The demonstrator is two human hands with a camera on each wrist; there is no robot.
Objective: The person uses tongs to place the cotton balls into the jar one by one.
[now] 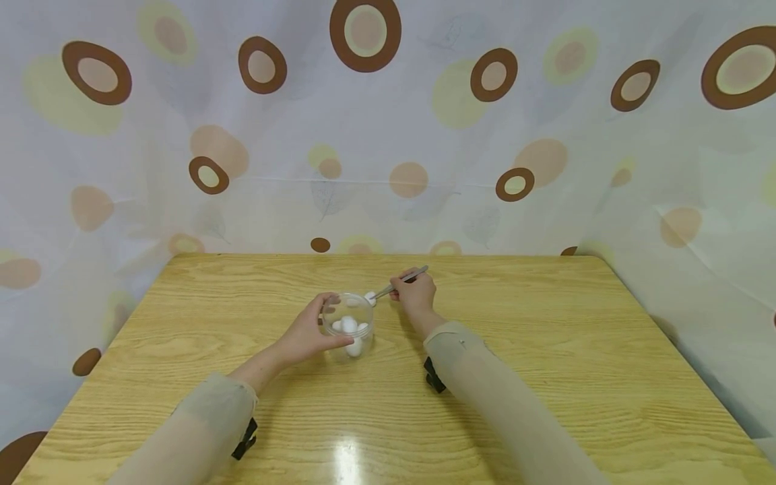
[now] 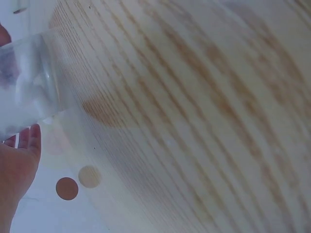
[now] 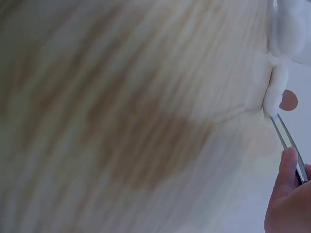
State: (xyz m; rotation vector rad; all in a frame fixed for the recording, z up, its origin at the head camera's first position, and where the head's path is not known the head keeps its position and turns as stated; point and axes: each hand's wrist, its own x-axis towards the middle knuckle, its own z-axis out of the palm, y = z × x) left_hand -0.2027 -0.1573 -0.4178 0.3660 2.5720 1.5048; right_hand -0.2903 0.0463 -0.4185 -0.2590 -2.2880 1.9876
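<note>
My left hand (image 1: 309,331) grips a clear round container (image 1: 348,311) on the table, thumb along the near side and fingers behind. Several white cotton balls (image 1: 349,325) lie inside it. In the right hand (image 1: 416,292) is a pair of metal tweezers (image 1: 388,290), pointing left. The tweezer tips meet a white cotton ball (image 1: 370,297) just outside the container's far right side. The right wrist view shows two cotton balls (image 3: 273,101) in a row by the tips; whether the tips pinch one I cannot tell. The left wrist view cuts off part of the container (image 2: 31,80).
A wood-grain table (image 1: 545,323) extends around both hands. Behind and at the sides hangs a pale curtain (image 1: 388,135) with brown and beige circles. Black straps (image 1: 433,376) show at the sleeves of both arms.
</note>
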